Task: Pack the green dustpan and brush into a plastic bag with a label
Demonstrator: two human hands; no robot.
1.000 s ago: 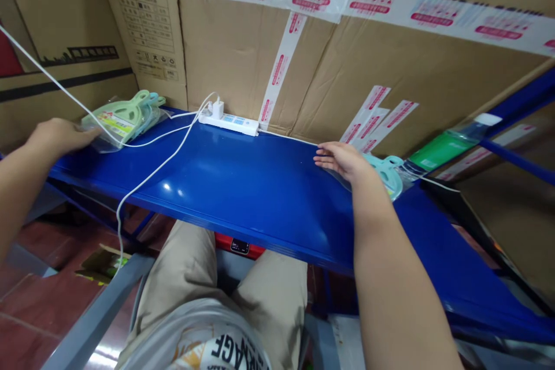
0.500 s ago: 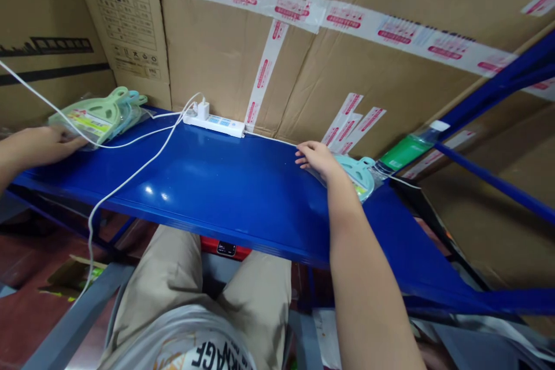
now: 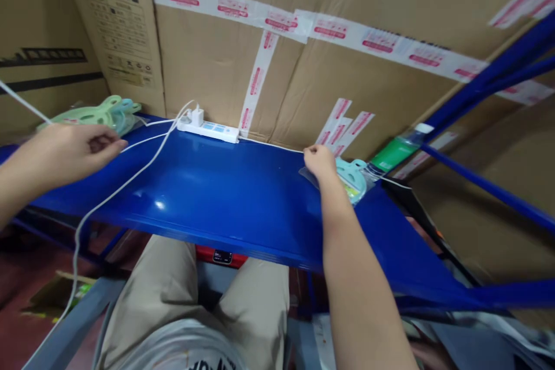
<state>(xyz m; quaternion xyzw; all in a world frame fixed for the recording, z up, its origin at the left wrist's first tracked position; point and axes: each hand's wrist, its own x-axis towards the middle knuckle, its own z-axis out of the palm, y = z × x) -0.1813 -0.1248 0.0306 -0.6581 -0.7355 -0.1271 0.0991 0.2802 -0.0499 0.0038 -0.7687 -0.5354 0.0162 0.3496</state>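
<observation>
My left hand [image 3: 82, 147] is raised over the left end of the blue table [image 3: 217, 185], fingers curled; what they hold, if anything, cannot be made out. Behind it lie bagged green and light-blue plastic pieces [image 3: 108, 113]. My right hand [image 3: 319, 160] has its fingers closed at the left side of a bagged light-blue piece [image 3: 353, 173], beside the white cable along the back; whether it grips the bag or the cable is unclear. A white power strip [image 3: 208, 129] with a plugged-in white adapter [image 3: 198, 116] sits at the back edge.
A bottle with a green label [image 3: 394, 153] leans at the back right. Taped cardboard [image 3: 217, 63] stands behind the table. A white cable [image 3: 125, 185] runs from the strip over the front edge at left. Blue frame bars [image 3: 489, 179] cross the right side.
My left hand has lifted off the bagged pieces and moved right and nearer, its fingers curling. The fingers of my right hand have closed. The view has shifted slightly.
</observation>
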